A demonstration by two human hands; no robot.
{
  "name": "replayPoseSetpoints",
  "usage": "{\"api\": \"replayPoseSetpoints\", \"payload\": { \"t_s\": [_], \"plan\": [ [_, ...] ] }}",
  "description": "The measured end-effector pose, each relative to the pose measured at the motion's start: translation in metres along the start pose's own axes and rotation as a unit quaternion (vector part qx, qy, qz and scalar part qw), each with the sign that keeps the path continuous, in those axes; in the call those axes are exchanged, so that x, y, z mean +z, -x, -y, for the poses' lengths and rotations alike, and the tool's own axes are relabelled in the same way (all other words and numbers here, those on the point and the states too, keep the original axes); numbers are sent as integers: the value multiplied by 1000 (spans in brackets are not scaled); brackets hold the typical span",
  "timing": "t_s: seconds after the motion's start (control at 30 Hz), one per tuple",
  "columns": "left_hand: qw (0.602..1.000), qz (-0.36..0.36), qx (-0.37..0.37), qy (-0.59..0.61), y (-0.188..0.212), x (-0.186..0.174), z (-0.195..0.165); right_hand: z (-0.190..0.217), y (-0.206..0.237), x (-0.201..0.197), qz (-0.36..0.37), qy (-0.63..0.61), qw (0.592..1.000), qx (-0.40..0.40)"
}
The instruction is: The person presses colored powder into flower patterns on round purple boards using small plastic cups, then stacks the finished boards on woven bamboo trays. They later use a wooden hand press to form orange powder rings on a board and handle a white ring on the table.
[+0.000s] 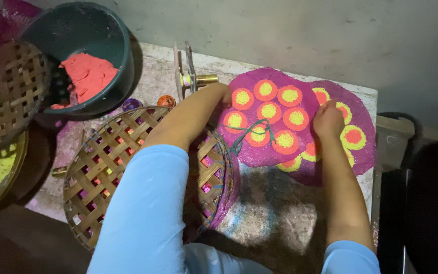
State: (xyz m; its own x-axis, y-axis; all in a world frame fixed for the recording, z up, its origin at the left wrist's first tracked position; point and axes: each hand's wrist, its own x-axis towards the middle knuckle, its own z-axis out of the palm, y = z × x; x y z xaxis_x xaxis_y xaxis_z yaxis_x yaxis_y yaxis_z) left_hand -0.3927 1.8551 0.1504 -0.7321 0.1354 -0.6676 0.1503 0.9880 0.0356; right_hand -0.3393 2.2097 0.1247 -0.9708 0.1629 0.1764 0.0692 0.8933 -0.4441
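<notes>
- I look down on a pale, stained bench (280, 213) dusted with pink and blue powder; it stands against a plain grey wall (290, 30).
- The magenta sheet (259, 152) dotted with orange-and-yellow circles lies flat on the far right part of the bench, right up by the wall, and a second sheet like it (363, 127) pokes out from underneath on the right.
- My left hand (221, 94) rests on the sheet's upper left edge; its fingers are hidden from me, so I cannot tell how far they are closed or whether they grip anything.
- My right hand (328, 119) is curled into a loose fist over the sheet's right side; whether it pinches anything I cannot tell.
- A green string (244, 134) trails across the circles between the two hands.
- A woven bamboo tray (102, 162) sits on the bench's left side under my left forearm.
- A dark green tub (84, 30) holding red-orange paste (88, 75) stands at the far left corner.
- Another woven tray (6, 91) leans at the left edge.
</notes>
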Motion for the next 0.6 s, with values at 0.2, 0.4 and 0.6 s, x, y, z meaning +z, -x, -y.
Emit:
{"api": "replayPoseSetpoints", "payload": {
  "t_s": [0.2,0.4,0.6],
  "plan": [
    [999,-33,24,-8,12,-7,-15,20,21,-8,-47,-41,997,-44],
    [965,-240,101,28,55,-28,-26,41,25,-41,-125,-92,979,-132],
    [701,-586,369,171,136,-80,-48,44,13,-162,-259,-68,945,-189]
  ]
}}
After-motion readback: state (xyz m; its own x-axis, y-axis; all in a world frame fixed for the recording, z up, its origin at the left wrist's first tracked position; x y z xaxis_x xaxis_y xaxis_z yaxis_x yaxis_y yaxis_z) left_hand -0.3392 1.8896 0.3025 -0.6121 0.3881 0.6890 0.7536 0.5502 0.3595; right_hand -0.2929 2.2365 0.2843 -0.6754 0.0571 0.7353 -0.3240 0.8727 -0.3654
